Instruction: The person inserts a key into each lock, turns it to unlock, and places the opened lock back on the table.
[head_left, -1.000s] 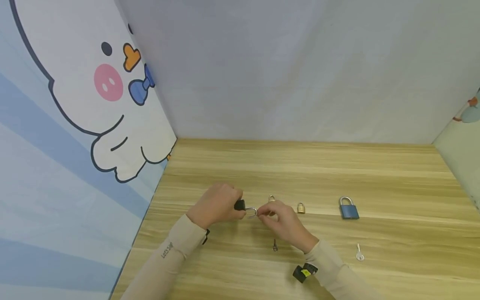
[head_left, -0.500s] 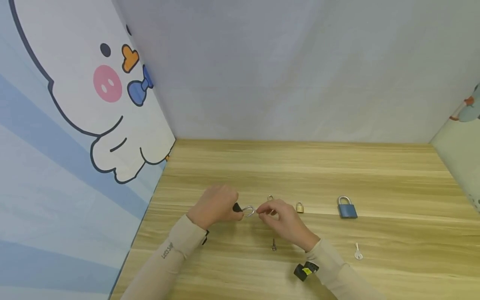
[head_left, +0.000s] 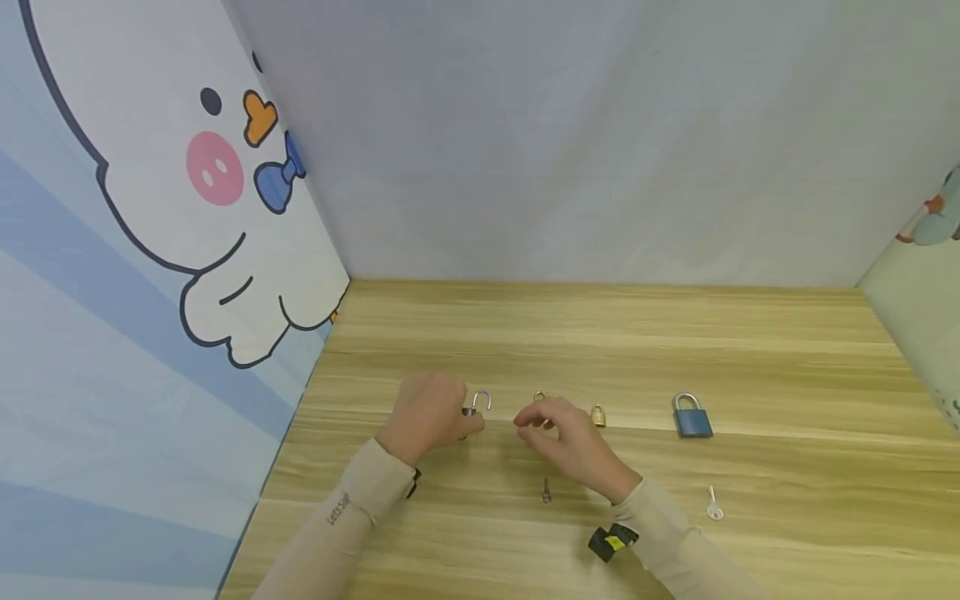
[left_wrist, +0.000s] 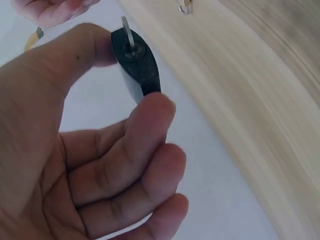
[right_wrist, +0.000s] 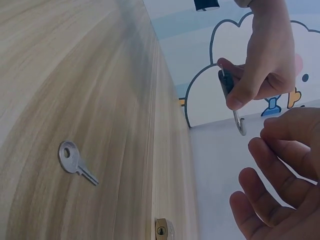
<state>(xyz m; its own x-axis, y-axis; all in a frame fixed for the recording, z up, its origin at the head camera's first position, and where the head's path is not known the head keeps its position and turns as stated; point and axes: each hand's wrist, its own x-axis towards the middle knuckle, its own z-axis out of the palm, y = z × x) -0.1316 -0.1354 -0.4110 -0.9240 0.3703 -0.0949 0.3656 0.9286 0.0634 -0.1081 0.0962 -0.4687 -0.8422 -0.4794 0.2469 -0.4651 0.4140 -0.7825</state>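
Observation:
My left hand [head_left: 427,417] pinches a black padlock [left_wrist: 140,65] between thumb and fingers. A silver key [left_wrist: 128,34] stands in the keyhole at the base of its body. Its metal shackle [head_left: 483,398] is unlatched, with one end free, and points away toward the back wall. Just to the right, my right hand [head_left: 573,446] hovers with loosely bent fingers and nothing between them, apart from the padlock. A small brass padlock [head_left: 540,396] lies partly hidden behind the right hand. Below that hand, a small dark key [head_left: 546,492] lies on the wooden table.
A second brass padlock [head_left: 597,417] sits just right of the right hand. Farther right are a larger blue padlock [head_left: 693,422] and a silver key [head_left: 714,507] nearer the front. The table [head_left: 600,333] meets a grey wall [head_left: 600,167] behind and a cartoon-printed panel [head_left: 150,333] at left.
The left hand has turned the black padlock, so its shackle swings from pointing right to pointing away. The right fingertips, earlier at the shackle, are now apart from it.

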